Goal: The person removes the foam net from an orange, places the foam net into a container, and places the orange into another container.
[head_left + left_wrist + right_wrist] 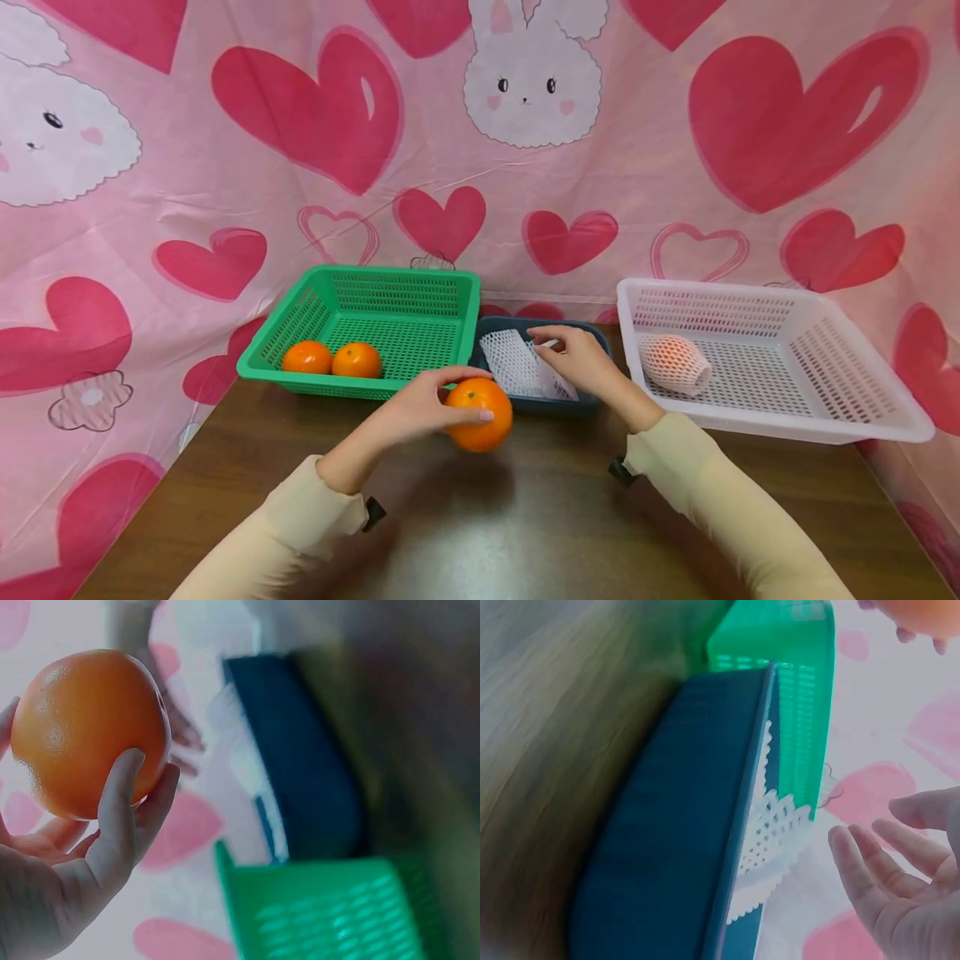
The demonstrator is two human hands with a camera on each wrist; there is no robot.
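An orange (480,421) is held above the table by my left hand (427,406), its fingers and thumb curled round the fruit. The left wrist view shows the same orange (90,735) in the grip. Over the dark blue tray (551,406) hovers my right hand (581,358), with nothing in its fingers. White foam net sleeves (513,358) lie in that tray. In the right wrist view the right hand (907,870) has its fingers apart, a little away from a net sleeve (769,840).
A green basket (397,279) at the left holds two oranges (356,361). A white basket (780,292) at the right holds one net-wrapped orange (672,362). The brown table (555,517) reaches a pink heart-print cloth (450,167) behind.
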